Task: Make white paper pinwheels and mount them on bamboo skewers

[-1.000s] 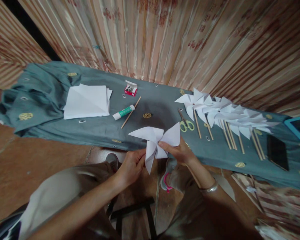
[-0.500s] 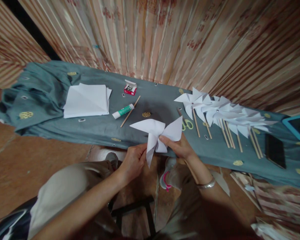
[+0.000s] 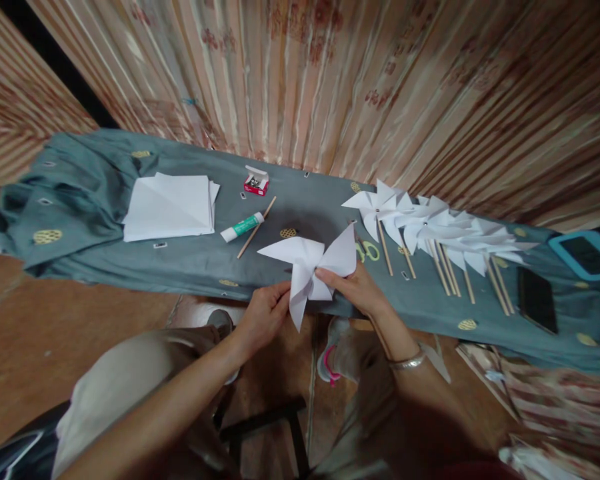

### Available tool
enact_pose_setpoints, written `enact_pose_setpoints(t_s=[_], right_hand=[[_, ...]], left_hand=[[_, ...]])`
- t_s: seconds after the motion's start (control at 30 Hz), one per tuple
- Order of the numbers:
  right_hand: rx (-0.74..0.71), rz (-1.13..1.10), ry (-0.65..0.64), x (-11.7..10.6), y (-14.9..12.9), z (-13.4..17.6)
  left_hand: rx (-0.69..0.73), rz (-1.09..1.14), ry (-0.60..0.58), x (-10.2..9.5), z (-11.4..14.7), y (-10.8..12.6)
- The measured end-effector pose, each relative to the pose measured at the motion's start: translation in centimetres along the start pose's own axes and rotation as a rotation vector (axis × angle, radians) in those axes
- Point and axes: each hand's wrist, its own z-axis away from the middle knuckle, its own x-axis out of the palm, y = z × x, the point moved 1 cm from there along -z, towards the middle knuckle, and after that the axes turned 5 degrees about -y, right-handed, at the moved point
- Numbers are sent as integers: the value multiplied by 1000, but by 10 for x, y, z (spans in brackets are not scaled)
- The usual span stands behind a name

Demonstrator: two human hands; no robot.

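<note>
A white paper pinwheel point(image 3: 305, 261) with pointed blades is held over the near edge of the table, between my two hands. My right hand point(image 3: 355, 287) grips it, the thumb pressed on its centre and the other fingers hidden behind the paper. At its left side my left hand point(image 3: 270, 307) is closed on the paper, with the fingertips partly behind a blade. No stick shows on this pinwheel. Beyond it lie a glue stick point(image 3: 242, 227), resting by a thin wooden stick point(image 3: 250, 240), and a small red open box point(image 3: 257, 181) of metal pins.
Finished pinwheels point(image 3: 425, 223) on sticks overlap in a row at the right. Green-handled scissors point(image 3: 367, 251) lie beside my right hand. A stack of white paper point(image 3: 167, 208) sits at the left; a black phone point(image 3: 537, 300) and a blue-framed device point(image 3: 587, 255) lie far right on the cloth-covered table point(image 3: 200, 267).
The whole view has shifted slightly. Both hands keep hold of the pinwheel, which has turned a little, its right blade now standing more upright.
</note>
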Motion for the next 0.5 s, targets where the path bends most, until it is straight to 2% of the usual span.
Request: enact_pose_setpoints(t_s=[0.2, 0.3, 0.5], right_hand=[[42, -66, -35, 1, -4, -4], [38, -133, -5, 2, -8, -7], [-130, -158, 125, -6, -14, -10]], left_hand=[[-23, 138, -14, 0, -5, -1], [-53, 235, -13, 0, -9, -1], [-88, 284, 43, -4, -18, 9]])
